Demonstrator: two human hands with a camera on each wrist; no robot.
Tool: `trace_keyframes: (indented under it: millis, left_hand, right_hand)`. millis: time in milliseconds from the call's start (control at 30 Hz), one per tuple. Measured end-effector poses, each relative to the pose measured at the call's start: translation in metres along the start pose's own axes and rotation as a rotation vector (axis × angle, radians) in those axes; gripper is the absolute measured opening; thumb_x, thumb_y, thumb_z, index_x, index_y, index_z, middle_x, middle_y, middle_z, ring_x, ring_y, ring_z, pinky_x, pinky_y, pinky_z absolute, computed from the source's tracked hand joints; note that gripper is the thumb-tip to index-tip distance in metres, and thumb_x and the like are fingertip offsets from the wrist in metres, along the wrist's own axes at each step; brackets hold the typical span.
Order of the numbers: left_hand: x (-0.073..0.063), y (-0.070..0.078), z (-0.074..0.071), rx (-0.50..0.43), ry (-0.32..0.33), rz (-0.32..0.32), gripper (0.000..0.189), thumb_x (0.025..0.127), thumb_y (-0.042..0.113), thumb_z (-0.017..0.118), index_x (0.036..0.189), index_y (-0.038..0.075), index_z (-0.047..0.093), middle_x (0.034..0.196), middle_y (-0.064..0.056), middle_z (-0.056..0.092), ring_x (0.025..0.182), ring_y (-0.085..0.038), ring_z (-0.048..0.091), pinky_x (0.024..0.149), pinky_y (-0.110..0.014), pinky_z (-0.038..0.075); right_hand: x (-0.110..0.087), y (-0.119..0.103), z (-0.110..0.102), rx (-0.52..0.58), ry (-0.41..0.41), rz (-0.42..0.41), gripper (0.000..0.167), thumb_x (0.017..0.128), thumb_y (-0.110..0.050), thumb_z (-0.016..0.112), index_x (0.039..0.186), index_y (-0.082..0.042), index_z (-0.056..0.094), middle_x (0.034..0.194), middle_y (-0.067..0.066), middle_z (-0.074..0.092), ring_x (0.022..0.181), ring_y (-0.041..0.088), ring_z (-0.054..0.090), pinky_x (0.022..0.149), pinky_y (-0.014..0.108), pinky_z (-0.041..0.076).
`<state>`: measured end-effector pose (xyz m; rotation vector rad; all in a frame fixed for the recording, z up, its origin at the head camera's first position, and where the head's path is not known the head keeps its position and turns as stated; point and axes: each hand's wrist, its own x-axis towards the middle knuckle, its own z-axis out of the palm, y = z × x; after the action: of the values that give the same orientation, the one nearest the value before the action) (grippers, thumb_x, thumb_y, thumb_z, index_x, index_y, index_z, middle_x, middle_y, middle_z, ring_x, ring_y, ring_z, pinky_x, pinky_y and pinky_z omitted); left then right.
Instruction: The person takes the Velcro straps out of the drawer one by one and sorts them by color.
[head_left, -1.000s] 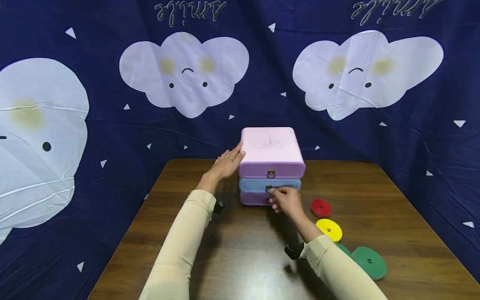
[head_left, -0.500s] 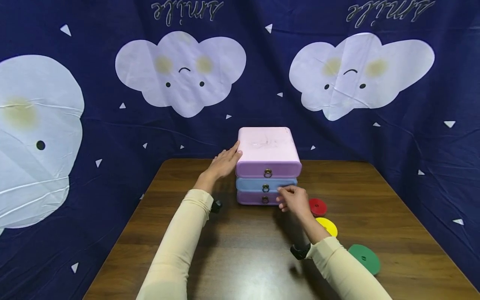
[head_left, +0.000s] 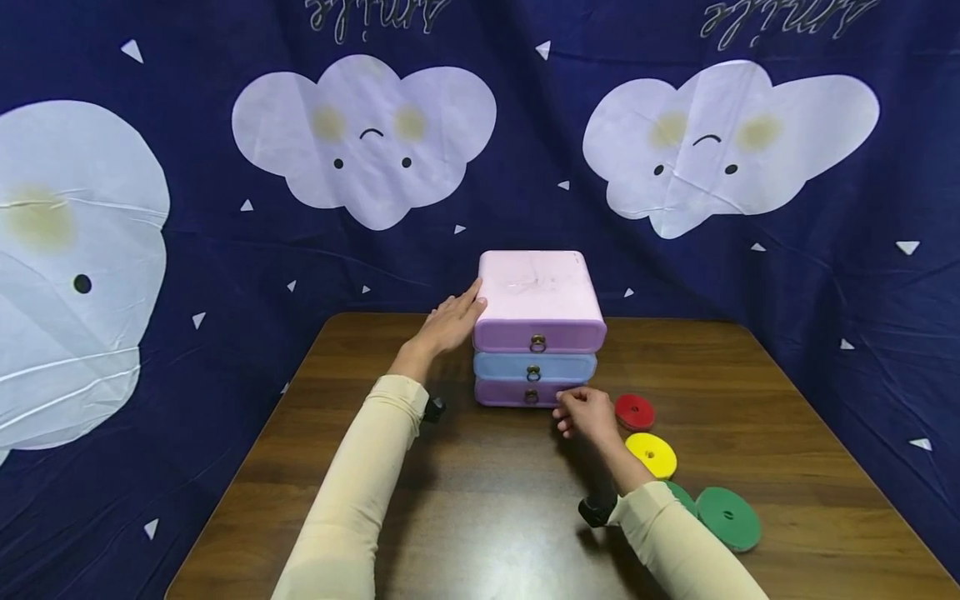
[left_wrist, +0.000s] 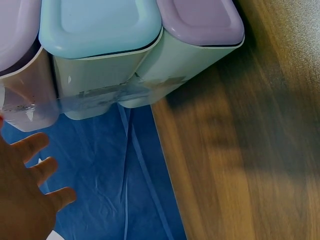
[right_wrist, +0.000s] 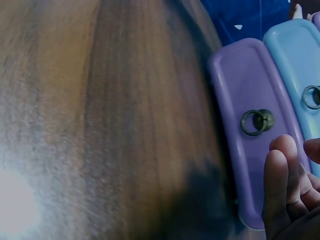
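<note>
A stack of three small drawers with a pale pink top stands at the back of the table. Its fronts are a purple upper drawer, a blue middle drawer and a purple bottom drawer, each with a ring pull. My left hand rests with straight fingers against the upper left side of the stack. Just in front of the bottom drawer's right end is my right hand, fingers loosely bent and holding nothing. In the right wrist view, its fingertips are beside the bottom ring pull.
To the right on the wooden table lie a red disc, a yellow disc and two green discs, one green disc partly covering the view beside the right sleeve. A dark blue cloth with clouds hangs behind.
My right hand has left the blue drawer's ring pull, moved right, then lowered to the bottom drawer's level. My left hand has stayed against the stack.
</note>
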<state>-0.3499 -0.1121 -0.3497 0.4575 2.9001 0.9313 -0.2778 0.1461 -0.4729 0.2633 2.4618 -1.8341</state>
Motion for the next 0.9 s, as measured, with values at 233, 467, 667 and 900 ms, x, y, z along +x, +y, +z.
trace_keyframes:
  millis: [233,467,667,900]
  left_hand:
    - [0.0,0.0,0.0,-0.001,0.008,-0.003,0.059,0.095,0.064,0.012,0.149,0.043,-0.001,0.16,0.003,0.016,0.148,-0.03,0.006,0.117,-0.056,0.005]
    - [0.001,-0.001,0.002,-0.007,0.005,-0.006,0.059,0.095,0.064,0.011,0.149,0.045,-0.002,0.16,0.003,0.016,0.149,-0.029,0.006,0.118,-0.055,0.004]
    - [0.002,-0.001,0.003,-0.003,0.003,-0.004,0.057,0.096,0.063,0.012,0.149,0.045,-0.001,0.16,0.002,0.016,0.148,-0.029,0.007,0.118,-0.055,0.006]
    - [0.001,0.0,0.002,-0.005,0.015,0.003,0.058,0.096,0.062,0.013,0.15,0.042,0.002,0.159,0.002,0.018,0.148,-0.031,0.008,0.117,-0.057,0.007]
  right_hand:
    - [0.005,0.007,0.01,-0.049,-0.045,0.049,0.026,0.091,-0.018,0.057,0.102,0.004,0.065,0.065,0.003,0.067,0.048,0.01,0.059,0.048,0.03,0.054]
    - [0.006,0.007,0.021,-0.028,-0.08,0.068,0.024,0.091,-0.015,0.057,0.101,0.005,0.063,0.063,0.003,0.067,0.046,0.009,0.058,0.046,0.029,0.053]
    - [0.007,0.005,0.03,0.007,-0.109,0.082,0.027,0.091,-0.015,0.056,0.103,0.008,0.062,0.062,0.003,0.066,0.046,0.009,0.058,0.044,0.027,0.051]
    - [0.009,0.004,0.04,0.04,-0.118,0.087,0.025,0.091,-0.016,0.057,0.099,0.008,0.061,0.06,0.002,0.065,0.044,0.008,0.057,0.042,0.026,0.051]
